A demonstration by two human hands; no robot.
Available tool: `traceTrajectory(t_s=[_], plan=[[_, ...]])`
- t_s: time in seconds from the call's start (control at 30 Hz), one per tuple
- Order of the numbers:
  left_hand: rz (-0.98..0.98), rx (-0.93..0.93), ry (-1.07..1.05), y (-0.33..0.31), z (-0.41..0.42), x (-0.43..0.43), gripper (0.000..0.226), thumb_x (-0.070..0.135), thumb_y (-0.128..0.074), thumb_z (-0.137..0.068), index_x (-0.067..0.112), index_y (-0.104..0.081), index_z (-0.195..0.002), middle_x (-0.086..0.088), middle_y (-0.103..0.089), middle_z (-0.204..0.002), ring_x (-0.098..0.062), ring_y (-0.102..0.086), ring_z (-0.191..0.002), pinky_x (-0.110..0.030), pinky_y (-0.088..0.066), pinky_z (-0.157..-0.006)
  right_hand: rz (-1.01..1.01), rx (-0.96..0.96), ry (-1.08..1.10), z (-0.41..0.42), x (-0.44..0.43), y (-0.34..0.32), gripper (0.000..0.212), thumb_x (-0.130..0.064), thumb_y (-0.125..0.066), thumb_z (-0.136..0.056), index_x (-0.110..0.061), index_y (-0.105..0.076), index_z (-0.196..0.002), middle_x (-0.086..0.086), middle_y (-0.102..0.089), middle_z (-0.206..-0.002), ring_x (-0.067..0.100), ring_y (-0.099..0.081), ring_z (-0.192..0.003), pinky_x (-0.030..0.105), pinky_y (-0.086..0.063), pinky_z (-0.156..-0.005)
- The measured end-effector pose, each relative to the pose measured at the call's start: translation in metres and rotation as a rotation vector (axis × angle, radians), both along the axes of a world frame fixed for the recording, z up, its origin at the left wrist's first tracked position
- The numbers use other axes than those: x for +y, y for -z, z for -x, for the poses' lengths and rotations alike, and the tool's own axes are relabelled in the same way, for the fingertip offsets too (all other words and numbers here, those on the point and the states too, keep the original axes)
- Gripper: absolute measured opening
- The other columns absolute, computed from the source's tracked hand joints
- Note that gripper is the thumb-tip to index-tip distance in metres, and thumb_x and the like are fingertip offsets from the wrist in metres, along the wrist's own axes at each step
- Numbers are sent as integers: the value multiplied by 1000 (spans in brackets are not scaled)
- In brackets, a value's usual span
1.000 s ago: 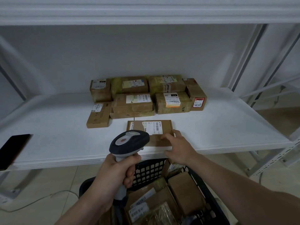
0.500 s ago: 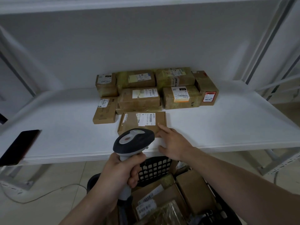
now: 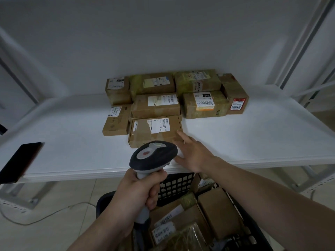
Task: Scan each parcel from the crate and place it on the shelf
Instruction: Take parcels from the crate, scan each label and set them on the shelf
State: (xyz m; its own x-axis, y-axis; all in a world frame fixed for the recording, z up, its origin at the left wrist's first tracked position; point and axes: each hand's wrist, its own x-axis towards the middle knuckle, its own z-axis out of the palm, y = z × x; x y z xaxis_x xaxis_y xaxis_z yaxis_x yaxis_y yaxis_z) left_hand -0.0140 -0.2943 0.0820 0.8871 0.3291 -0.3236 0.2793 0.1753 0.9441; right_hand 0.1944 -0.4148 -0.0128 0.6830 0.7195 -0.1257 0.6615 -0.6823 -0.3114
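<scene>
A flat brown parcel [image 3: 155, 130] with a white barcode label lies on the white shelf [image 3: 253, 142], pushed up against several other cardboard parcels [image 3: 155, 105] stacked at the back. My right hand [image 3: 194, 153] rests flat on the shelf, fingers spread, its fingertip touching the parcel's front right corner. My left hand [image 3: 137, 191] grips the handle of a grey and black barcode scanner [image 3: 153, 156], held upright in front of the shelf edge. Below, a black crate [image 3: 177, 185] holds several more brown parcels [image 3: 219, 212].
A dark phone [image 3: 20, 161] lies at the shelf's front left edge. White shelf uprights stand at left and right. A cable runs across the tiled floor at lower left. The shelf's right half is bare white surface.
The flat parcel slid back from the shelf's front edge to rest against the stacked parcels. My right hand let go of it and now lies with fingers spread. The scanner stayed put.
</scene>
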Motion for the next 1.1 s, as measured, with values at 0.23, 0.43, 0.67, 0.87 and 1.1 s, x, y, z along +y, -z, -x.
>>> traceTrajectory(t_s=[0.23, 0.43, 0.67, 0.87, 1.1], plan=[[2, -6, 0, 1, 1, 1, 25, 14, -70, -90, 6, -56, -71, -10, -42, -54, -18, -36, -42, -28, -33, -45, 51, 29, 11, 4, 1, -5, 72, -51, -45, -105, -21, -19, -165, -4, 20, -172, 17, -14, -157, 39, -34, -121], [-15, -7, 8, 0, 4, 5, 31, 16, -70, -89, 10, -56, -62, -10, -42, -53, -18, -38, -43, -29, -36, -46, 75, 11, 26, 11, 6, -10, 73, -51, -42, -107, -20, -13, -166, -3, 24, -171, 18, -14, -158, 41, -35, -121], [-7, -24, -3, -4, 8, 9, 29, 15, -69, -90, 5, -55, -66, -12, -42, -55, -19, -37, -44, -28, -35, -45, 94, -13, 58, 17, 15, -3, 75, -54, -41, -106, -23, -7, -166, -3, 28, -169, 20, -11, -159, 43, -37, -120], [-46, -27, 17, -6, 12, 16, 29, 17, -68, -91, 8, -57, -66, -10, -45, -55, -18, -40, -45, -29, -38, -46, 80, -4, 47, 16, 15, -3, 76, -53, -42, -106, -21, -9, -166, -4, 26, -170, 24, -6, -160, 46, -37, -120], [-251, 12, 167, -12, 12, 25, 29, 23, -72, -90, 6, -60, -71, -9, -49, -56, -18, -44, -46, -32, -39, -52, -115, -278, -75, 34, -5, -7, 35, -40, -53, -100, -12, -61, -119, 7, -56, -122, 29, -59, -102, 39, -50, -82]])
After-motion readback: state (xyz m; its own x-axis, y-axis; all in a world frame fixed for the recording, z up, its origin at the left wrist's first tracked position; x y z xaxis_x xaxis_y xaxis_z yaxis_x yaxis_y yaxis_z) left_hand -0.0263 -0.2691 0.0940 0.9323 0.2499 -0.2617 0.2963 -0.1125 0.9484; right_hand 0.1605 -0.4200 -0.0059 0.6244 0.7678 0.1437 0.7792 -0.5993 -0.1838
